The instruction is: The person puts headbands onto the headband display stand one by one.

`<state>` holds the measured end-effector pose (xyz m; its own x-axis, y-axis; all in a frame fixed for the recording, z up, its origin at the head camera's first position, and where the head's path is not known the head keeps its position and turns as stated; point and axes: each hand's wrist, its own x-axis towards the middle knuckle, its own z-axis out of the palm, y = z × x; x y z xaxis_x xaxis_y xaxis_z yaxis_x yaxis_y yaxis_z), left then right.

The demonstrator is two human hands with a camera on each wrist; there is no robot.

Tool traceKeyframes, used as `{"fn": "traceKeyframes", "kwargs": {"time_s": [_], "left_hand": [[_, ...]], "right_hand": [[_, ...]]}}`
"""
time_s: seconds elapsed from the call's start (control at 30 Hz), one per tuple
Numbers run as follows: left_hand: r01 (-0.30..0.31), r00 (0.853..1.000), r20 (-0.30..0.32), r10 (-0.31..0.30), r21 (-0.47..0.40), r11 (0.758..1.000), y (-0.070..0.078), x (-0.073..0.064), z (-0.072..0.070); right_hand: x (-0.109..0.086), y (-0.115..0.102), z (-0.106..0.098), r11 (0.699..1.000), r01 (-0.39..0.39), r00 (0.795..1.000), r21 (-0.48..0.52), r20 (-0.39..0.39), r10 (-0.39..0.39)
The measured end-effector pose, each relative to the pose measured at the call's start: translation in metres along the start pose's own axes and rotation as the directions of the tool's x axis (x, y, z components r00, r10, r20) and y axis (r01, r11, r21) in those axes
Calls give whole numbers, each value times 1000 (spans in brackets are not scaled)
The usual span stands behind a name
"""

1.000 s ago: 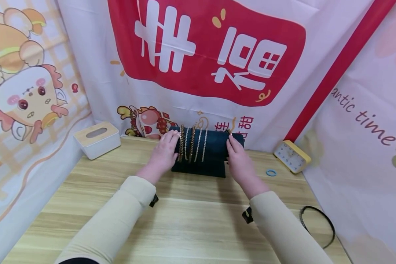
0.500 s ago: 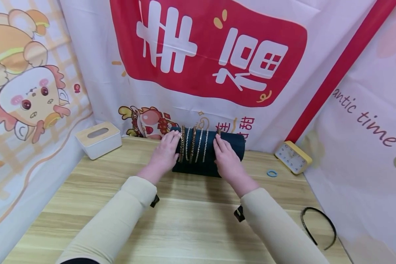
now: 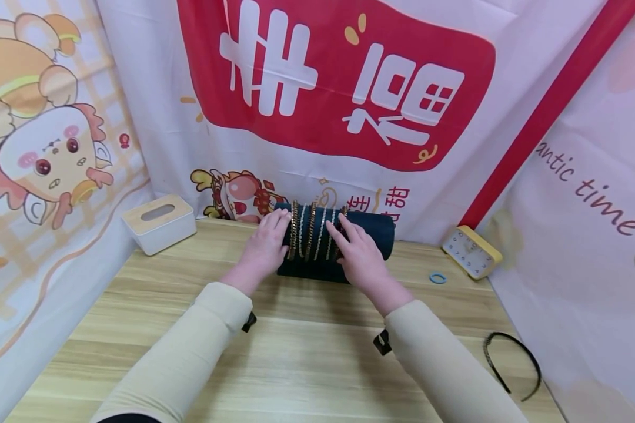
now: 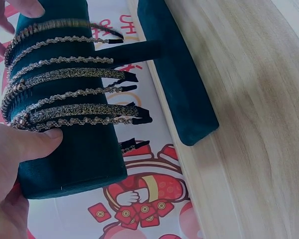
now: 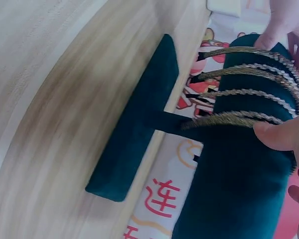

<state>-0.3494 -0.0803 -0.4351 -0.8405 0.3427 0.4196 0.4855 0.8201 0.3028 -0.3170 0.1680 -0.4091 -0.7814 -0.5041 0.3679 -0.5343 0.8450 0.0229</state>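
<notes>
A dark teal velvet roll-shaped display stand (image 3: 378,232) carries several headbands, some thick gold (image 3: 310,232), others thin and sparkly (image 3: 321,235). My left hand (image 3: 264,247) grips the stand's left end; its thumb (image 4: 45,143) lies on the roll beside the leftmost headbands. On the other side, my right hand (image 3: 362,258) holds the rightmost thick headband (image 5: 224,120) against the roll, thumb (image 5: 276,135) at its near side. The index finger reaches across towards the neighbouring thin headbands. The far fingertips of both hands are partly hidden behind the roll.
A tissue box (image 3: 159,223) stands at the back left of the wooden table (image 3: 296,364). To the right are a yellow clock (image 3: 471,251), a blue ring (image 3: 437,278) and a black headband (image 3: 513,364). A printed cloth (image 3: 323,141) hangs close behind the stand.
My right hand has slid the thick headband leftwards along the roll, up against the others, and its index finger has spread out. My left hand stays at the stand's left end.
</notes>
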Motion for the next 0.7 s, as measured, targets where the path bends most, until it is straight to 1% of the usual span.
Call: {"fn": "traceKeyframes", "kwargs": {"time_s": [0.1, 0.13, 0.23, 0.27, 0.33, 0.37, 0.43, 0.47, 0.57, 0.6, 0.63, 0.7], "left_hand": [[2, 1000, 0, -2, -2, 1000, 0, 1, 2], [3, 1000, 1, -3, -2, 1000, 0, 1, 2], [9, 1000, 9, -9, -2, 1000, 1, 1, 3], [10, 1000, 11, -10, -4, 1000, 1, 1, 3], [4, 1000, 5, -4, -7, 1000, 1, 1, 3], [-2, 1000, 1, 2, -9, 1000, 1, 1, 4], [-13, 1000, -11, 13, -13, 1000, 1, 2, 4], [-19, 1000, -20, 19, -11, 1000, 0, 2, 5], [-29, 999, -34, 28, -13, 1000, 0, 3, 4], [-28, 999, -34, 28, -12, 1000, 0, 3, 4], [-29, 999, -31, 29, -8, 1000, 0, 3, 4], [-30, 999, -20, 30, -6, 1000, 1, 3, 3]], "right_hand": [[-8, 7, -14, 999, 24, 999, 43, -43, -22], [-12, 12, -19, 998, 27, 997, 63, -68, -23], [-29, 34, -38, 993, -16, 996, 115, -91, 27], [-37, 45, -43, 992, -33, 994, 124, -102, 45], [-57, 72, -53, 985, -105, 990, 140, -82, 117], [-70, 88, -57, 980, -142, 986, 137, -66, 152], [-99, 122, -60, 964, -221, 972, 144, -46, 230], [-116, 139, -61, 953, -270, 961, 140, -26, 276], [-171, 183, -57, 897, -417, 909, 148, 78, 409], [-189, 195, -54, 870, -470, 882, 151, 126, 454], [-207, 204, -50, 840, -521, 850, 152, 181, 494], [-244, 219, -38, 803, -585, 799, 118, 258, 544]]}}
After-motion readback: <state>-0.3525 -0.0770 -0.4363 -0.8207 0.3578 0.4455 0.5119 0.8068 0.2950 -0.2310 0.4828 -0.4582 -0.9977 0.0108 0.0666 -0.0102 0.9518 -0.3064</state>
